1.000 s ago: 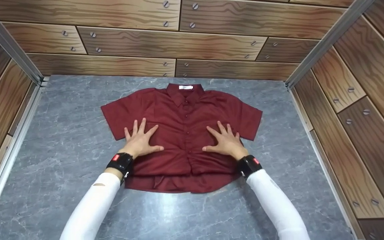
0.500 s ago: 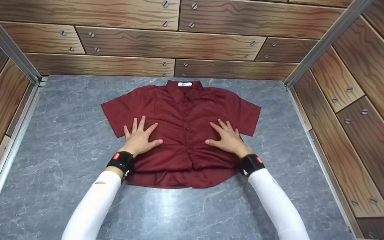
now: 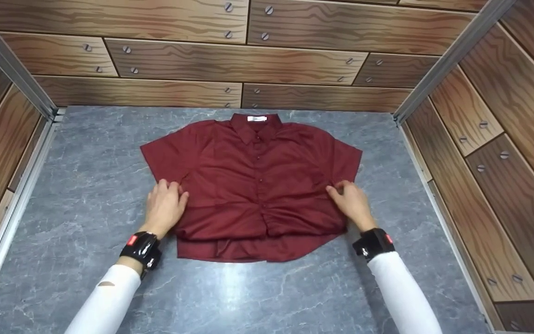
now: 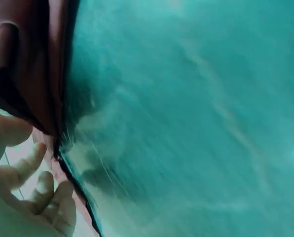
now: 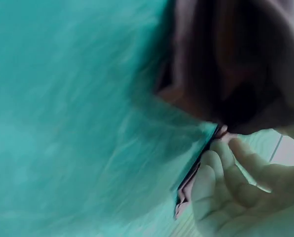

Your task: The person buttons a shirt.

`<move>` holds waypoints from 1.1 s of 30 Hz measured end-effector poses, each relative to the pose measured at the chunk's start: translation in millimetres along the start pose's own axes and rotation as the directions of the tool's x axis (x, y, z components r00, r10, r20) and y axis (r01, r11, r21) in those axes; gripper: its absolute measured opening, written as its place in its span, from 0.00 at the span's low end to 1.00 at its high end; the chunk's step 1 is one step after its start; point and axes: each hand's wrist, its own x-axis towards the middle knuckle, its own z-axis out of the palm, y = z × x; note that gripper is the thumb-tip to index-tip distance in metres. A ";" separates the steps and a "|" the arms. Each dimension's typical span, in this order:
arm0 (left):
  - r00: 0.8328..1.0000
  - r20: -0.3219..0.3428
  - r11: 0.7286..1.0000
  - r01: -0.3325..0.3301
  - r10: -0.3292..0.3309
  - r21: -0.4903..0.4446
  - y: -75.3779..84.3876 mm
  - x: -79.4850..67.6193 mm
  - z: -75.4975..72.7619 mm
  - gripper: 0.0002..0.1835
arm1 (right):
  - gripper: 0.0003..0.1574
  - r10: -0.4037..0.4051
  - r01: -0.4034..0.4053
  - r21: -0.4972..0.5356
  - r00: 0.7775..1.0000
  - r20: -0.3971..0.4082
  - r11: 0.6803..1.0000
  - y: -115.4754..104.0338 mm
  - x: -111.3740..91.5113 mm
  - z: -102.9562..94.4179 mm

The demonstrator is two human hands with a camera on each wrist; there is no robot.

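After leaving the front of the maroon button-up shirt (image 3: 230, 162) on the counter (image 3: 290, 297), curling left hand (image 3: 164, 204) and right hand (image 3: 353, 202) at its sides, apparently shifting work outward; impossible to tell if grasping cloth.

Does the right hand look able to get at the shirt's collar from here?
Probably yes: only the spread shirt lies between the right hand and the collar, with nothing blocking the path. It appears to pinch the shirt's side, so it would likely need to let go first.
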 end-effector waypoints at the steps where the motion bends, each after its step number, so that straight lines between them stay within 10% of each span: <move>1: 1.000 0.005 1.000 0.014 -0.014 0.014 -0.2 -2.1 -1.2 0.13 | 0.26 0.008 -0.008 -0.001 1.000 0.010 1.000 2.5 -1.6 -1.3; 33: 0.972 0.186 0.980 0.165 -0.143 -0.109 -1.9 -14.1 -15.7 0.12 | 0.10 0.032 -0.045 0.208 0.997 0.064 0.977 8.4 -16.3 -9.7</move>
